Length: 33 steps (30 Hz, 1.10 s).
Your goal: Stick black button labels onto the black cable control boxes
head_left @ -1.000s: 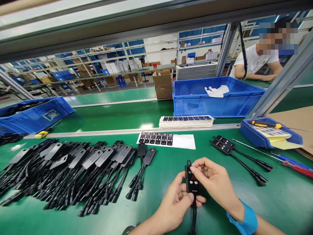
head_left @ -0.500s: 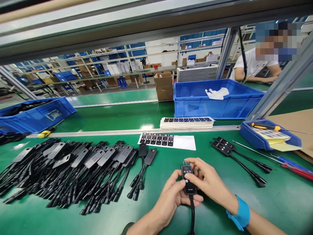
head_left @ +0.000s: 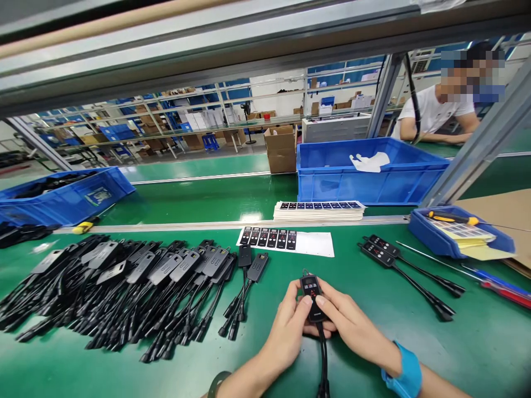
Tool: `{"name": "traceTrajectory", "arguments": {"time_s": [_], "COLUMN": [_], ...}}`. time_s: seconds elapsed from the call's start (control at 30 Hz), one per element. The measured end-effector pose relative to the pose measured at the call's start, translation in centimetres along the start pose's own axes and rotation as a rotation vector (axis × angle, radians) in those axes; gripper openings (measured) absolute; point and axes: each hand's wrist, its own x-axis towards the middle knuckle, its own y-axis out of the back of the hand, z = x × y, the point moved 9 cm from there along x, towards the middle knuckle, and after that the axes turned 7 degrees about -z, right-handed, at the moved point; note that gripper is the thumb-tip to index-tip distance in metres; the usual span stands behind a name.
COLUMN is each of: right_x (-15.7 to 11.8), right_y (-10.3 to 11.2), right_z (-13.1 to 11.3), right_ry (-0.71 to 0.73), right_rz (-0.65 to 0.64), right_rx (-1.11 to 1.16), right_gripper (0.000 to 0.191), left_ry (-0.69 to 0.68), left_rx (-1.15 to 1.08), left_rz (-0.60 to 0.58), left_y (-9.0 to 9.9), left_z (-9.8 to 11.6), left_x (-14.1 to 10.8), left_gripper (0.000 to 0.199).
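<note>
Between both hands is a black controller [head_left: 314, 309] with a labelled face up and its cables hanging toward me. My left hand [head_left: 290, 326] grips its left side, thumb on the face. My right hand [head_left: 346, 318] holds the right side, its thumb also on the face. Ahead lies a label sheet [head_left: 311, 243] with several black labels on its left part. Two labelled controllers [head_left: 379, 254] lie to the right, cables toward the lower right. A large pile of controllers [head_left: 143, 268] with tangled cables covers the left side. Two more controllers [head_left: 258, 267] lie beside the pile.
A stack of label sheets [head_left: 319, 214] sits before a large blue bin [head_left: 369, 185]. At the right are a small blue tray [head_left: 442, 243] and screwdrivers [head_left: 504, 290]. Another blue bin [head_left: 95, 193] stands at left. A person [head_left: 435, 113] sits beyond the metal frame.
My right hand has moved down from the controller's top to its right side. The controller has shifted slightly left, and both thumbs now rest on its lower face.
</note>
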Motion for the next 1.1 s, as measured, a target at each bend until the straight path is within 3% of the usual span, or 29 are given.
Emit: {"name": "traceTrajectory", "arguments": {"time_s": [0.13,0.23,0.33,0.47,0.53,0.6,0.7,0.8,0.9,0.97,1.1], "right_x": [0.3,0.4,0.4,0.6,0.8,0.7,0.2,-0.3,0.0,1.2,6.6], "right_y": [-0.5,-0.2,0.7,1.8,3.7,6.4,10.0,12.4,13.7,13.8,11.4], "right_z": [0.2,0.2,-0.4,-1.5,-1.1,-0.4,0.5,1.2,1.0,0.4,-0.4], "right_ry": [0.005,0.013,0.051,0.082,-0.045,-0.199,-0.318,-0.364,-0.37,-0.329,-0.137], "right_rz": [0.003,0.034,0.128,0.151,0.173,0.233,0.296,0.347,0.393,0.397,0.287], "right_rx": [0.006,-0.062,-0.246,-0.617,-0.85,-1.035,-1.131,-1.198,-1.238,-1.237,-1.119], "right_gripper": [0.049,0.048,0.054,0.058,0.052,0.046,0.041,0.048,0.054,0.054,0.035], "left_ry": [-0.039,-0.027,-0.034,-0.026,-0.002,-0.002,-0.035,-0.057,-0.104,-0.208,-0.408], "left_rx": [0.157,0.072,-0.119,-0.179,-0.114,-0.044,0.028,0.105,0.331,0.664,1.353], "left_rz": [-0.003,0.008,0.015,-0.098,-0.106,-0.074,-0.042,-0.035,-0.047,-0.031,0.163], "left_y": [-0.1,0.2,0.5,-0.2,0.2,1.0,1.9,2.0,1.6,1.5,2.4], "left_z": [0.1,-0.3,-0.2,0.1,-0.2,-0.5,-0.6,-0.3,1.0,2.7,6.0], "left_x": [0.0,0.4,0.8,0.9,0.9,1.1,1.5,1.7,1.6,1.3,0.6], "left_gripper": [0.048,0.053,0.061,0.08,0.09,0.087,0.074,0.065,0.044,0.028,0.027]}}
